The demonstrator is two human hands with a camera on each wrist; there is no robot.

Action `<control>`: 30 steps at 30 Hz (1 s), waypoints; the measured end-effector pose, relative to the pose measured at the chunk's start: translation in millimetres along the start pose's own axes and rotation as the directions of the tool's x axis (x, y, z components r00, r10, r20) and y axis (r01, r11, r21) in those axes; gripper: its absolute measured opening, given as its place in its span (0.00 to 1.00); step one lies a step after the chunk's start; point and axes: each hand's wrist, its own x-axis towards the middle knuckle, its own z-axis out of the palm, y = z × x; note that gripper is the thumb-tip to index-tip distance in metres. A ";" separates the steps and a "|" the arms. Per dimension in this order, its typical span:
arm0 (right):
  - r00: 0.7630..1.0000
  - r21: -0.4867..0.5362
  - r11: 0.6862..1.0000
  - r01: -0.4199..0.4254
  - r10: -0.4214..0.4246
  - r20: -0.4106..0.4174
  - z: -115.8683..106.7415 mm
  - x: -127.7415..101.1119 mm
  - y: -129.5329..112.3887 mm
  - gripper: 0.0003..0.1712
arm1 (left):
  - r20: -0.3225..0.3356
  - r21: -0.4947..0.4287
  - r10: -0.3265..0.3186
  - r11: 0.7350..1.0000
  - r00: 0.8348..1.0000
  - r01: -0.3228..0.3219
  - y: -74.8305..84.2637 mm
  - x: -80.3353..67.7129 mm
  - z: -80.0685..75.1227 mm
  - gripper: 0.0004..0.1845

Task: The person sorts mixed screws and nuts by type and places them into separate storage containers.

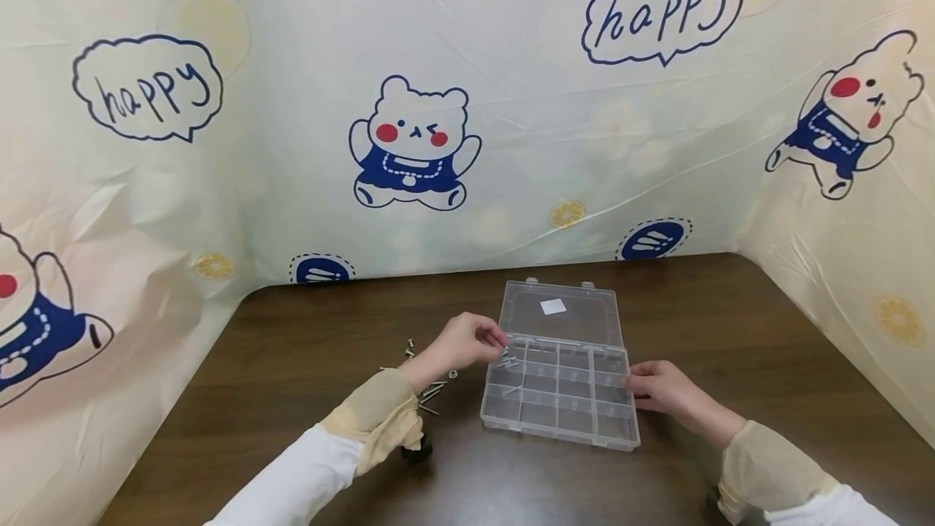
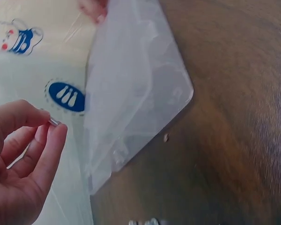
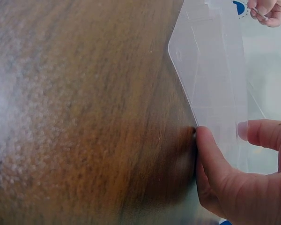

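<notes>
A clear plastic compartment box (image 1: 538,412) lies on the table with its lid (image 1: 584,319) folded back. My left hand (image 1: 471,339) is over the box's back left compartment, pinching a small silver screw (image 2: 54,122) between thumb and fingertip. Several screws (image 1: 509,362) show in the left compartments. At the box's right side, my right hand (image 1: 661,386) grips the wall, with the thumb (image 3: 267,133) at the upper rim and a finger (image 3: 208,145) low against the side. Loose screws (image 1: 433,392) lie on the table left of the box, partly behind my left forearm.
The dark wooden table (image 1: 321,364) carries all of this. A small nut (image 1: 453,374) lies between the loose screws and the box. A white label (image 1: 553,307) is on the lid. A printed cloth (image 1: 511,144) hangs behind the table and along both sides.
</notes>
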 end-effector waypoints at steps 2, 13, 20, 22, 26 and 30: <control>1.000 0.003 1.000 0.002 -0.002 0.001 -0.2 0.2 0.4 0.23 | 0.022 0.056 0.017 0.998 1.000 -0.018 2.3 1.5 6.6 0.06; 1.000 -0.003 1.000 0.005 -0.005 0.003 -0.5 0.1 -0.1 0.23 | 0.077 0.214 0.033 0.976 0.997 -0.048 2.4 0.2 20.2 0.03; 1.000 -0.010 1.000 -0.004 0.004 0.000 -0.7 -1.8 -0.5 0.24 | 0.047 0.210 0.019 0.977 0.999 -0.029 -6.8 -7.1 0.3 0.02; 1.000 -0.008 1.000 -0.002 0.002 0.005 -0.7 -2.6 0.3 0.24 | 0.041 0.226 0.007 0.974 0.999 -0.016 -10.9 -10.6 -6.7 0.02; 1.000 -0.004 1.000 0.002 -0.002 0.006 -0.9 -3.8 2.4 0.24 | 0.033 0.249 0.001 0.968 0.999 -0.009 -18.8 -18.6 -20.1 0.02; 1.000 -0.001 1.000 0.003 -0.003 -0.002 -1.2 -3.5 2.8 0.24 | 0.014 0.254 -0.015 0.967 1.000 0.011 -26.4 -26.5 -29.8 0.02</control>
